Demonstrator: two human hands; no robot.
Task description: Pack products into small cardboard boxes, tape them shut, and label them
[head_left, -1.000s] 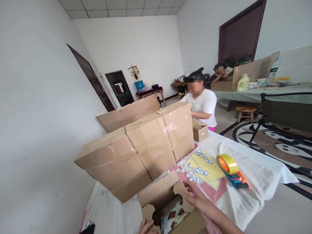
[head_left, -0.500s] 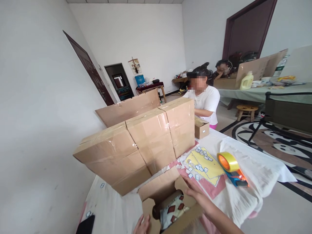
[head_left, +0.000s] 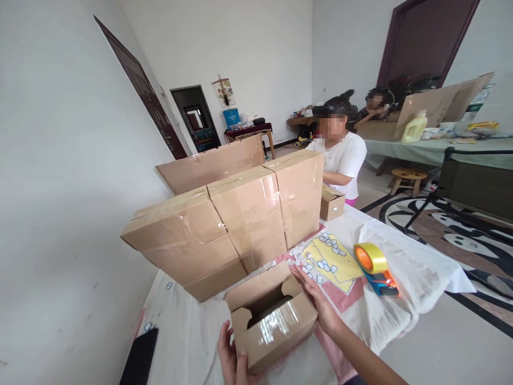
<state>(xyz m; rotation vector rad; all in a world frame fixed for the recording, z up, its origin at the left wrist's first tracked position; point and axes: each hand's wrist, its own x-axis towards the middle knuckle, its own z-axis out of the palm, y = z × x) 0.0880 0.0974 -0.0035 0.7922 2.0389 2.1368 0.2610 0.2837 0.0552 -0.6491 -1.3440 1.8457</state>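
A small cardboard box (head_left: 276,339) sits on the cloth in front of me. Its far flap stands up and the side flaps are turned inward. A panel with shiny tape lies over the near part of the opening, and a dark gap shows behind it. The contents are mostly hidden. Around the box's left side, my left hand (head_left: 232,355) grips it, thumb on the near face. My right hand (head_left: 318,302) presses along the right side with its fingers lengthwise, so the box is held between both hands.
Taped cartons (head_left: 244,214) stand in a row beyond the box. Rightward lie a yellow sheet (head_left: 348,264) with small labels and a tape dispenser (head_left: 374,267). A black phone-like object (head_left: 138,358) lies at left. A person in white (head_left: 348,160) is across the table beside another small box (head_left: 332,206).
The near panel of the box has come down over the opening, hiding the patterned packet seen inside before. My right hand has moved from the flap to the box's right side.
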